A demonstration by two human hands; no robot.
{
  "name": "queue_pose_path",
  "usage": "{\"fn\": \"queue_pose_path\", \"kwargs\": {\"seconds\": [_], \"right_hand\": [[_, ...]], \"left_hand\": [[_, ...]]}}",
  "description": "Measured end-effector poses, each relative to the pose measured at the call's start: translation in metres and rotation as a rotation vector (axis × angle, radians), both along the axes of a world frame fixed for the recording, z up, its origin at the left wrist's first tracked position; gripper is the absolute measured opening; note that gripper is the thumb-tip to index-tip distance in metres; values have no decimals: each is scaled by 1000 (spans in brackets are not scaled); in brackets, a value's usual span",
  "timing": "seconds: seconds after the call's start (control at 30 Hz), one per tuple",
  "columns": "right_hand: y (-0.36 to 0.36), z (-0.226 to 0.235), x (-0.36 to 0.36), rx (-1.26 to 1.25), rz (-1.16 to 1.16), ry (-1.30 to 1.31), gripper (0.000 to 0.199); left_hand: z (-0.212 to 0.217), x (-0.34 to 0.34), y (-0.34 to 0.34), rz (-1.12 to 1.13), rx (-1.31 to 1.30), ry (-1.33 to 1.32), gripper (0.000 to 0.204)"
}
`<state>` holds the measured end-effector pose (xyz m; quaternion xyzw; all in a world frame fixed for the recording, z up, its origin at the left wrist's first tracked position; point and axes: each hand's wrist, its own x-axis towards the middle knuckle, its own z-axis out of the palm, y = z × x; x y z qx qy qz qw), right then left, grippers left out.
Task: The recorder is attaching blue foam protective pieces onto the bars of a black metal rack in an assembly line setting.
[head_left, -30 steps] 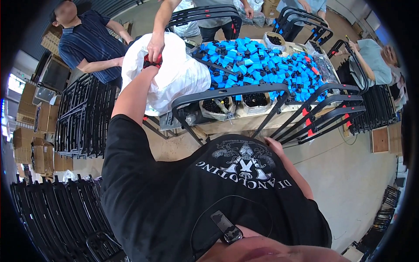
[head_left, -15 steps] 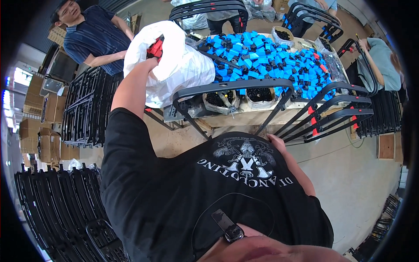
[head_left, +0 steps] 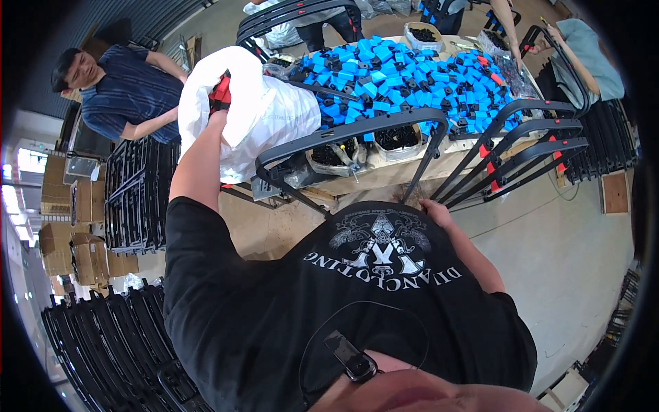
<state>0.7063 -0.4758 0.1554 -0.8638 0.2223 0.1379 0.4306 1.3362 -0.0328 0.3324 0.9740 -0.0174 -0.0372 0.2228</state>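
Note:
My left hand [head_left: 218,119] reaches into the mouth of a big white sack [head_left: 278,113] at the left end of the table. Red and black plastic pieces [head_left: 220,93] show just past it; its fingers are hidden among them. Low beside my shirt front is my right hand [head_left: 435,212], close to the leg of a black tubular frame [head_left: 357,130]; most of its fingers are out of sight. That frame leans upright against the near table edge. Beyond it spreads a heap of blue and black plastic pieces [head_left: 384,75].
Small bins of black parts [head_left: 398,139] sit on the table [head_left: 384,168], one with a pliers-like tool [head_left: 347,159]. More black frames [head_left: 528,147] lean at right. Stacked frames [head_left: 141,196] and cardboard boxes [head_left: 89,257] stand left. A co-worker [head_left: 130,89] is beside the sack; others are across.
The view has shifted slightly, so the table and sack sit further left. My left hand stays in the sack's mouth. At far right, a co-worker's arm now reaches down to the table.

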Motion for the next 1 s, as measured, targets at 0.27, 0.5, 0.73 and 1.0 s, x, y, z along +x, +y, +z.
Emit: {"fn": "queue_pose_path", "kwargs": {"seconds": [0.27,0.5,0.73,1.0], "right_hand": [[10,81,29,1030,-794,-19,31],[-16,88,45,1350,-728,-201,16],[-10,114,63,1437,-577,-109,23],[6,162,78,1469,-355,-140,31]], "left_hand": [[119,-84,-1,86,-421,-413,41],[194,-295,-68,-331,-776,-356,15],[62,-423,-206,-520,-975,499,31],[16,-430,-261,-611,-945,803,45]]}}
